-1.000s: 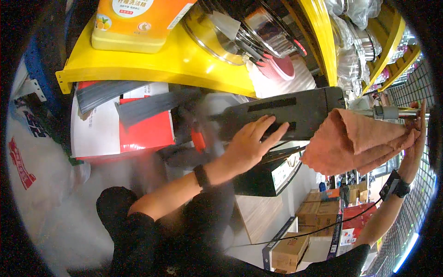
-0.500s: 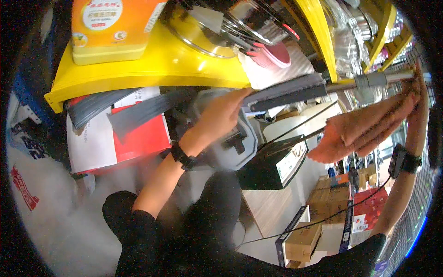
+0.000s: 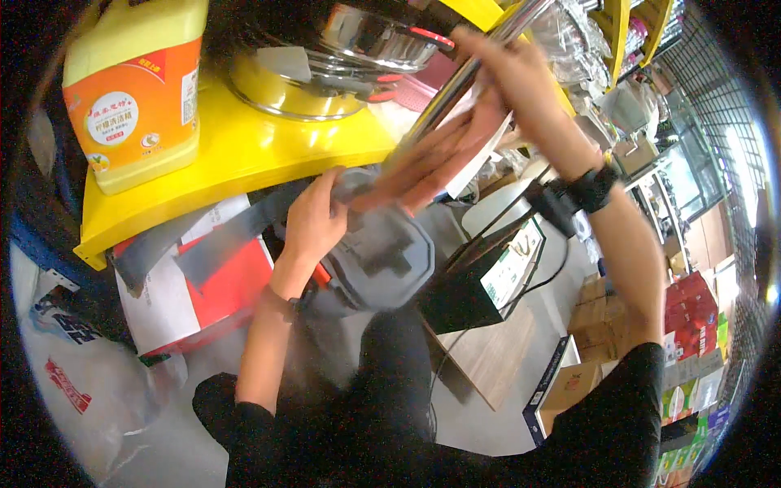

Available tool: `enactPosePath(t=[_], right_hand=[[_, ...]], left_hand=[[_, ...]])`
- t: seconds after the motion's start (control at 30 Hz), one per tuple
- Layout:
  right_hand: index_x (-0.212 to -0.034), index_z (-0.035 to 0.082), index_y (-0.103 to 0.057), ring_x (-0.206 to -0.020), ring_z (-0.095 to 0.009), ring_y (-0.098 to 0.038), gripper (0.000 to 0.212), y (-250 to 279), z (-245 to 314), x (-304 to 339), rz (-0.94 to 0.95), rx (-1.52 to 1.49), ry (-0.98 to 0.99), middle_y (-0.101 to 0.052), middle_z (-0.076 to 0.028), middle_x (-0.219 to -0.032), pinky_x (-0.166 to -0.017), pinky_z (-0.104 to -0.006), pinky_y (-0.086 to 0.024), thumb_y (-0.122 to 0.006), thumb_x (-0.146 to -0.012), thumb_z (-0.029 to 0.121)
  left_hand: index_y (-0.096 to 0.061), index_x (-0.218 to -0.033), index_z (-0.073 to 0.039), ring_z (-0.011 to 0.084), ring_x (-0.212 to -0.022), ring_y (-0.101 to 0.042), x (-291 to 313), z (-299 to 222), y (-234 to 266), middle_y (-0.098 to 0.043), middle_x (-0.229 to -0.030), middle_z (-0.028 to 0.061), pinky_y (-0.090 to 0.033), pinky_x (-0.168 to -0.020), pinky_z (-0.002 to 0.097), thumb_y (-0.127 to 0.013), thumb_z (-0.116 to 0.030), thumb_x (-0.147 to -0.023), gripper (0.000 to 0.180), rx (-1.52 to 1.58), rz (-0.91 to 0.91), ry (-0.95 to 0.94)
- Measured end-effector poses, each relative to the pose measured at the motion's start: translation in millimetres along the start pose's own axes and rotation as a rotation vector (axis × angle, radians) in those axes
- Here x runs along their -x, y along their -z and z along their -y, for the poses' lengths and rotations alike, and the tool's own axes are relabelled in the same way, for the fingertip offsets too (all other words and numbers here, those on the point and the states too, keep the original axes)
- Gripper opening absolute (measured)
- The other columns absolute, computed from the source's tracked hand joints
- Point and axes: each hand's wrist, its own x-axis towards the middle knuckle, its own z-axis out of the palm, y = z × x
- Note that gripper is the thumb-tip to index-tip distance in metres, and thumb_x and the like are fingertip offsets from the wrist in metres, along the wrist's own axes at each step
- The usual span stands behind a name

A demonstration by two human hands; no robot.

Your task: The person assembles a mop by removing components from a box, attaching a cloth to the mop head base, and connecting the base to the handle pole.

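A shiny metal pole (image 3: 455, 81) slants from the upper right down toward my left hand (image 3: 316, 221). That hand is closed at the pole's lower end, though motion blur softens the grip. Beyond it, flat dark grey pieces (image 3: 236, 232) reach left, in line with the pole and blurred. Higher up, my right hand (image 3: 521, 85) is wrapped over the pole with a reddish-brown cloth (image 3: 443, 154). The cloth lies along the pole, and its lower end comes close to my left thumb. Its far side and my right fingertips are partly hidden.
A yellow shelf (image 3: 236, 154) holds an orange-labelled jug (image 3: 134, 98) and steel pots (image 3: 374, 41). Below are a red-and-white box (image 3: 228, 281), a translucent grey lidded container (image 3: 382, 276) and a black box (image 3: 460, 297). A plastic bag (image 3: 98, 390) lies at left; cartons (image 3: 598, 317) stand right.
My right hand has moved left and up with the cloth, closer to my left hand. My left hand has shifted left and slightly down. The pole now slants more steeply.
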Motion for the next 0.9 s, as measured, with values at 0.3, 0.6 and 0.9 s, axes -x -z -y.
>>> enactPosePath(t=[0.3, 0.6, 0.9], right_hand=[[-0.069, 0.0, -0.067, -0.051, -0.008, -0.052, 0.032, -55, -51, 55, 0.111, -0.068, -0.256, -0.059, -0.001, -0.056, -0.047, -0.0281, -0.041, -0.075, -0.082, 0.027], [-0.093, 0.0, -0.061, -0.071, -0.008, -0.058, 0.03, -70, -62, 83, -0.025, -0.195, -0.251, -0.06, -0.002, -0.084, -0.057, -0.0257, -0.047, -0.078, -0.08, 0.021], [-0.084, 0.003, -0.057, -0.064, 0.0, -0.04, 0.008, -40, -72, 210, 0.041, -0.471, -0.552, -0.051, 0.005, -0.076, -0.056, -0.0165, -0.03, -0.064, -0.086, 0.006]], left_hand=[[-0.063, -0.112, -0.003, 0.0381, -0.102, -0.061, 3, 14, 0, -0.065, -0.11, 0.0195, -0.05, -0.089, 0.0426, -0.057, -0.004, -0.08, 0.032, -0.108, 0.109, -0.048], [-0.064, -0.106, -0.004, 0.0363, -0.098, -0.062, 13, 8, 18, -0.066, -0.104, 0.0154, -0.049, -0.087, 0.0429, -0.061, -0.011, -0.083, 0.025, -0.292, 0.188, -0.072], [-0.063, -0.106, -0.002, 0.039, -0.098, -0.061, 22, -19, 147, -0.065, -0.104, 0.0185, -0.048, -0.088, 0.0435, -0.072, -0.018, -0.079, 0.033, -0.56, 0.247, 0.145]])
